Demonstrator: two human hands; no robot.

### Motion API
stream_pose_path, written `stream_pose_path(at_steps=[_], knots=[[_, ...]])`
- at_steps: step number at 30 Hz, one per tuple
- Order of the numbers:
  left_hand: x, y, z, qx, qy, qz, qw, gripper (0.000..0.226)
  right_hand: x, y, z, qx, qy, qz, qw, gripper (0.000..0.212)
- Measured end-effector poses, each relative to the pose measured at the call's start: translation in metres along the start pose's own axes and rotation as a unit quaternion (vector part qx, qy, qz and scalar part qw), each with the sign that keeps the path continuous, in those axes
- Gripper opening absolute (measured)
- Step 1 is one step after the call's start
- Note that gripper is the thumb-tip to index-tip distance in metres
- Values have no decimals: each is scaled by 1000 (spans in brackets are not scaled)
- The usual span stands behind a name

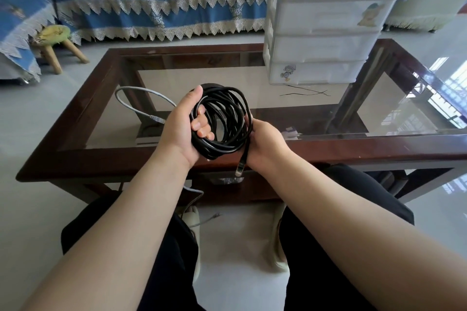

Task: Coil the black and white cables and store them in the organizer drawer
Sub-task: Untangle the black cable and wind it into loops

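Note:
The black cable (pixel 227 111) is wound into a coil of several loops, held above the table's near edge. My left hand (pixel 180 129) grips the coil's left side, fingers curled through the loops. My right hand (pixel 265 142) holds the coil's right side, and the cable's plug end (pixel 239 169) dangles below it. The white cable (pixel 131 98) lies uncoiled on the glass table top (pixel 316 118) to the left and runs down off the front edge toward the floor. The white organizer (pixel 326 23) with three shut drawers stands at the table's far right.
The table has a dark wooden frame (pixel 75 129). Thin black ties (pixel 303 92) lie on the glass in front of the organizer. A small wooden stool (pixel 56 40) and a blue-covered sofa (pixel 161 0) stand beyond the table. My knees sit below the table's near edge.

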State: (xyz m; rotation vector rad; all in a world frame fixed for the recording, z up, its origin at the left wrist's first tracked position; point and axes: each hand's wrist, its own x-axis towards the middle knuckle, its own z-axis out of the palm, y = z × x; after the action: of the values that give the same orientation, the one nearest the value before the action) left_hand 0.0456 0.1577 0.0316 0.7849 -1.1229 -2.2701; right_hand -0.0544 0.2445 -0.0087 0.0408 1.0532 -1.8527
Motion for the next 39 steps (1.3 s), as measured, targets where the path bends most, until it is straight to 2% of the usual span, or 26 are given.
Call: stream_pose_path(at_steps=[3, 9, 11, 14, 18, 24, 30, 34, 36, 39], knots=[[1, -2, 3, 4, 14, 16, 1000, 45, -3, -2, 6, 55, 15, 29, 998, 13], [6, -6, 5, -28, 51, 21, 998, 46, -11, -8, 9, 85, 18, 53, 995, 38], [10, -3, 3, -52, 63, 12, 997, 46, -9, -6, 8, 35, 21, 54, 998, 38], [14, -1, -1, -78, 83, 4, 993, 45, -5, -3, 6, -60, 55, 33, 996, 26], [16, 0, -5, -106, 106, 0, 989, 43, -9, -3, 7, -92, 66, 5, 994, 10], [16, 2, -9, -144, 118, -12, 982, 43, -21, -8, 8, -119, 34, -30, 992, 5], [13, 10, -11, -77, 97, 8, 992, 46, -29, -15, 10, -212, -2, -13, 977, 9], [12, 13, -9, -1, 78, 23, 997, 45, -21, -30, 11, -266, 21, 0, 964, 28], [13, 12, -9, 42, 64, 26, 997, 45, -17, -39, 12, -356, 63, -56, 931, 35], [14, 12, -8, 106, 29, 21, 994, 45, -14, -51, 16, -505, 105, -208, 831, 55]])
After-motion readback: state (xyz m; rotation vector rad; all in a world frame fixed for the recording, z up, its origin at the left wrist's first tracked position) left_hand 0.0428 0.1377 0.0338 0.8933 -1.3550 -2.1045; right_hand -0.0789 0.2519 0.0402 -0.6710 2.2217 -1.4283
